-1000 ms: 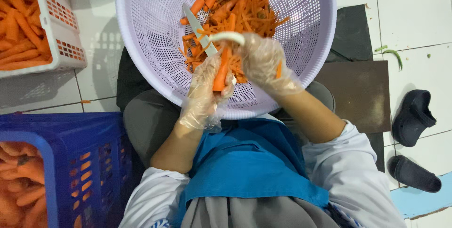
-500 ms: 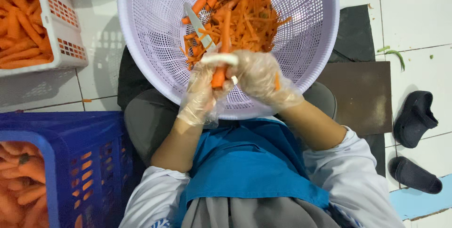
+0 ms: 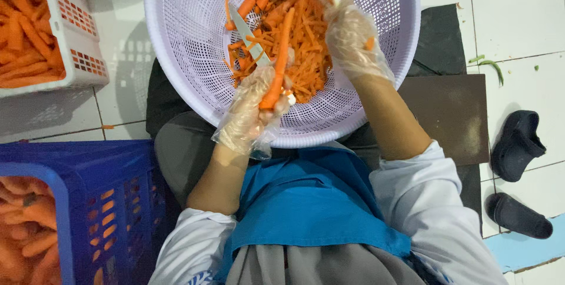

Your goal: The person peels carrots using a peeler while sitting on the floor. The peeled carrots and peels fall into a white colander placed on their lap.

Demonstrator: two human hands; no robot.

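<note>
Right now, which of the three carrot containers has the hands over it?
The round lavender basket on the lap: left hand holds a carrot and knife there. The white crate and blue crate sit untouched at left.

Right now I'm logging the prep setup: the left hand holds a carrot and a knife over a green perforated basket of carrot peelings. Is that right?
Not quite. The head view shows the basket is pale lilac, not green. The rest stands: the left hand holds a carrot and a knife over the peelings.
</note>
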